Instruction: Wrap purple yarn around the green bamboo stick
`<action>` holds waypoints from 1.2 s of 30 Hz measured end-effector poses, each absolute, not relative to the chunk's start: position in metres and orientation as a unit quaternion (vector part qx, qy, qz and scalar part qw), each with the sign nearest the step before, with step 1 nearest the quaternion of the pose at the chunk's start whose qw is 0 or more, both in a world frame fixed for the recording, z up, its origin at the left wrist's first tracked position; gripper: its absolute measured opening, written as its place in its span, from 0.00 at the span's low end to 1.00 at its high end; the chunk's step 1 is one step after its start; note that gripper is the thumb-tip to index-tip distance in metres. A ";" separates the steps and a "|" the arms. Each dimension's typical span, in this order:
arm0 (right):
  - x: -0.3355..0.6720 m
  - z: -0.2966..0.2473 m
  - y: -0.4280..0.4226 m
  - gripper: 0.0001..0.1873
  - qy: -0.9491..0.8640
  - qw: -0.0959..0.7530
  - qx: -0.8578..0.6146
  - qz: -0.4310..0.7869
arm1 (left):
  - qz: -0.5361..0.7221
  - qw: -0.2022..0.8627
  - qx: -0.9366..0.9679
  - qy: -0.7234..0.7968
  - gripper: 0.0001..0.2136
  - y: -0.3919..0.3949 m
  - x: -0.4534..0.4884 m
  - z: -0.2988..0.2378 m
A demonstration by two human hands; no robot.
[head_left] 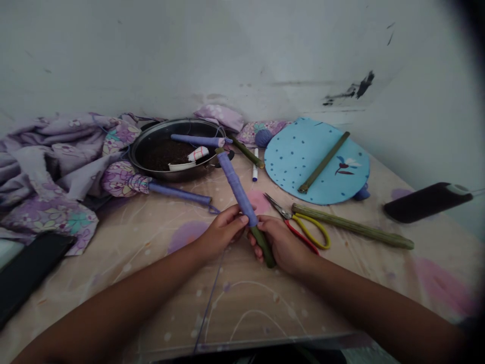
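A green plant stick (264,246), its upper length wound with purple yarn (237,187), slants up and away between my hands. My right hand (278,240) is closed around its bare green lower end. At the lower edge of the winding, my left hand (229,227) is closed, thumb against the yarn; its other fingertips are partly hidden behind the stick. A loose strand of purple yarn (209,306) runs from below my left hand to the table's front edge. Scissors (290,217) with red and yellow handles lie beside my right hand, blades slightly apart.
Behind my hands stands a metal pan (178,174) holding dark material and a purple-wrapped stick (197,140). Floral cloth (49,167) is heaped left, near a dark phone-like slab (34,273). Right are a blue round mat (288,162), a green stick (356,227) and a dark cylinder (424,203).
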State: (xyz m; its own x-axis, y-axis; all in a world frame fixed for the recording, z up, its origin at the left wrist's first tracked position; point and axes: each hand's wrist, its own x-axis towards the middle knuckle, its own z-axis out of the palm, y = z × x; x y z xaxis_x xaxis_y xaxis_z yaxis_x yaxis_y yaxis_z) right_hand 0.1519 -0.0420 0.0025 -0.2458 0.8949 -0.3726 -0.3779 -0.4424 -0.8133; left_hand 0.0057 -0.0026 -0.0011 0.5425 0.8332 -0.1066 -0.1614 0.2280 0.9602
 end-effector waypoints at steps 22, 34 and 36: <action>0.152 0.003 -0.042 0.08 -0.339 0.405 -0.430 0.732 | 0.348 0.734 0.527 0.251 0.16 -0.004 0.010 -0.004; 0.152 0.000 -0.041 0.07 -0.267 0.469 -0.406 0.738 | 0.308 0.767 0.503 0.251 0.14 -0.004 0.009 -0.005; 0.152 0.001 -0.041 0.07 -0.265 0.468 -0.404 0.740 | 0.309 0.759 0.510 0.260 0.14 -0.003 0.008 -0.005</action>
State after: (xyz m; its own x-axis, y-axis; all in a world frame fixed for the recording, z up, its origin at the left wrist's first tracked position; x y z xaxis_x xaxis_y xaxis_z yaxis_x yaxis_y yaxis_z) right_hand 0.1519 -0.0408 0.0006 -0.2359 0.9070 -0.3490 -0.4784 -0.4209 -0.7707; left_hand 0.0079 -0.0027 -0.0049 0.6746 0.7339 -0.0790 -0.2039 0.2882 0.9356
